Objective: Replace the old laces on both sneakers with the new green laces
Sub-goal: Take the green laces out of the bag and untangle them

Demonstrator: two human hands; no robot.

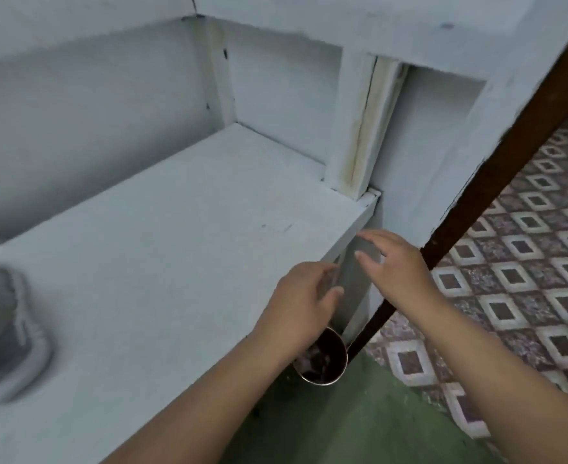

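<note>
While left hand hovers, blurred, seemingly grey sneaker far left.

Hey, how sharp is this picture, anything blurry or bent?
Head view: the grey sneaker at the left edge is smeared by motion blur; both hands look soft; the white shelf and dark wooden post bow from wide-angle distortion; lighting is flat, with no glare.

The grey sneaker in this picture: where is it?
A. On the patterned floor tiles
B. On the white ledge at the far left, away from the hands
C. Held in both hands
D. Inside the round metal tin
B: the blurred grey sneaker sits on the white ledge at the picture's left edge, while the left hand and right hand hover empty past the ledge's right end.
</note>
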